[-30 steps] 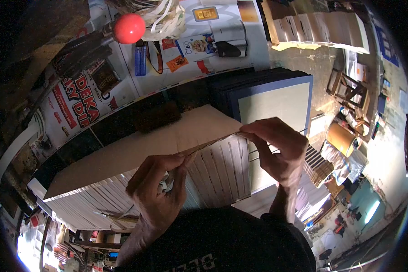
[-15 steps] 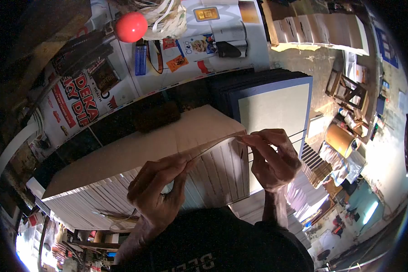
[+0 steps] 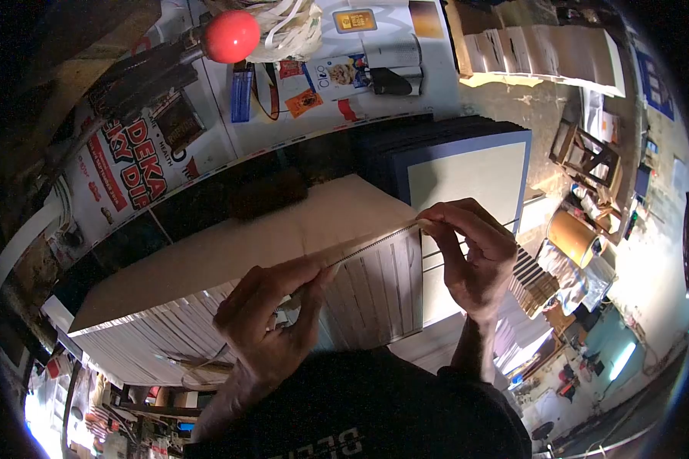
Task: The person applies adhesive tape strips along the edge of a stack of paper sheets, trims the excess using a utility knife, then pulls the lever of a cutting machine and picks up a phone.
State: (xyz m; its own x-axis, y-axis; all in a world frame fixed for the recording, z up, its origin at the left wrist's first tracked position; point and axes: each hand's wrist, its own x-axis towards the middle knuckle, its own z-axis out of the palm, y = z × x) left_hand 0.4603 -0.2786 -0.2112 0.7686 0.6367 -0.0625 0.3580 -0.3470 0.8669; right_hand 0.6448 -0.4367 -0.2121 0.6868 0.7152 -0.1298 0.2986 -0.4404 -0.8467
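Between my two hands runs a thin narrow strip point(image 3: 375, 242) with a finely dotted dark edge, held taut. My left hand point(image 3: 272, 317) pinches its left end between thumb and index finger. The other end sits in the fingertips of my right hand point(image 3: 475, 256). Directly beneath lies a long row of thick page blocks point(image 3: 168, 340), with their pale top faces point(image 3: 321, 210) side by side. The strip lies along the near upper edge of the blocks at the right; whether it touches them I cannot tell.
Blue-bordered boards with a pale panel point(image 3: 467, 180) are stacked right of the blocks. Behind the blocks is a dark brown brush-like object point(image 3: 268, 195). A red ball point(image 3: 232, 37), a blue lighter-like item point(image 3: 242, 96) and printed papers point(image 3: 122, 172) lie farther back.
My right hand has moved slightly up and right, and its fingers have shifted on the strip's end. The strip now looks straighter. My left hand has barely moved.
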